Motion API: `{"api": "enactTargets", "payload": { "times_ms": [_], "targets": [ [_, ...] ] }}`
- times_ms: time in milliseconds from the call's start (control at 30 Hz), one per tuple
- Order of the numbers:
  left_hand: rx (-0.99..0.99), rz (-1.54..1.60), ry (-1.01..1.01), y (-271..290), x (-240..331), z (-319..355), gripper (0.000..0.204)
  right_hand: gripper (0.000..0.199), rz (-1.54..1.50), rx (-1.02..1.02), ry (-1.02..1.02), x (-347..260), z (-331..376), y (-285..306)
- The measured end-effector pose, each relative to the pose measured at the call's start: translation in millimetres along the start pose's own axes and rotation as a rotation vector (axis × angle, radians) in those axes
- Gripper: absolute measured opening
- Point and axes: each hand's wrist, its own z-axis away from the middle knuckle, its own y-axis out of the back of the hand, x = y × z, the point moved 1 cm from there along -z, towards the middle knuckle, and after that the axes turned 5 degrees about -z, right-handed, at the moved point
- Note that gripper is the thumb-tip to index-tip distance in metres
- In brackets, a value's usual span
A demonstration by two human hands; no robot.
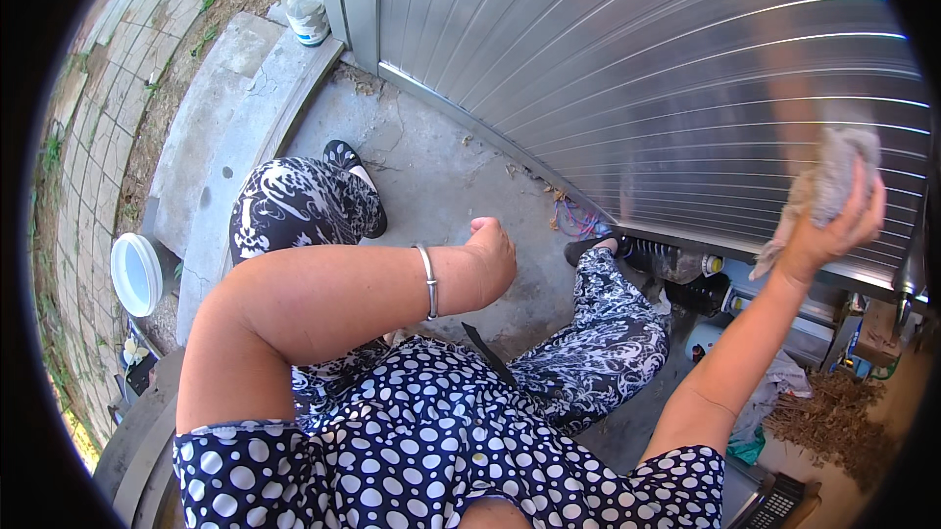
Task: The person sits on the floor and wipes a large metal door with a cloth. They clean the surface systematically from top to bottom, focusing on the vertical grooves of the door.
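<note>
My right hand [843, 220] reaches out to the right and grips a greyish-beige cloth [841, 171]. The cloth lies against the grooved metal door panel [627, 78], and one end hangs down beside my wrist. In front of my body, my left hand [493, 259] is curled into a loose fist, with the thumb showing. I see nothing in it, though the inner side of the fingers is turned from view. A silver bangle [427, 282] circles the left wrist. That hand touches nothing visible.
A blue-lidded clear jar [306, 7] stands on the concrete step [257, 88] by the door frame. A white bucket [136, 274] is at the far left. Plastic bottles [676, 262], dried brown plants [833, 421] and plastic bags [774, 392] crowd the right side.
</note>
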Motion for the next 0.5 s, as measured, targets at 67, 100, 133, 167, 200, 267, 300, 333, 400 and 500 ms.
{"api": "enactTargets", "payload": {
  "times_ms": [67, 100, 133, 167, 200, 267, 300, 333, 400, 500],
  "targets": [
    [-0.024, 0.008, 0.018, -7.3, 1.5, 0.2, 0.033, 0.05, -0.126, -0.047, 0.065, -26.9, 26.4, -40.1],
    [-0.029, -0.003, 0.019, -10.1, 1.8, 1.2, 0.033, 0.047, -0.188, -0.116, 0.093, -39.9, 44.6, -56.3],
    [-0.02, -0.026, 0.001, -7.7, 2.9, 2.6, 0.033, 0.045, -0.185, -0.223, 0.139, -55.0, 57.4, -59.6],
    [-0.023, -0.041, -0.005, -6.7, 4.3, 4.6, 0.033, 0.044, -0.198, -0.323, 0.184, -73.9, 71.0, -67.6],
    [-0.036, -0.036, -0.006, -6.7, 6.0, 5.9, 0.034, 0.039, -0.227, -0.388, 0.214, -90.7, 86.7, -80.3],
    [-0.038, -0.045, -0.031, -2.6, 8.7, 7.4, 0.034, 0.032, -0.254, -0.512, 0.272, -115.0, 118.0, -98.2],
    [-0.035, -0.044, -0.045, 1.2, 8.7, 10.7, 0.035, 0.03, -0.283, -0.556, 0.304, -126.1, 134.5, -110.8],
    [-0.032, -0.043, -0.061, 6.3, 8.1, 14.4, 0.035, 0.029, -0.292, -0.582, 0.331, -134.2, 151.2, -123.2],
    [-0.027, -0.046, -0.074, 6.8, 9.8, 15.7, 0.036, 0.027, -0.308, -0.643, 0.395, -151.2, 177.8, -144.4],
    [-0.015, -0.053, -0.063, 4.0, 13.9, 18.2, 0.036, 0.029, -0.333, -0.688, 0.486, -173.3, 207.4, -170.8]
  ]
}}
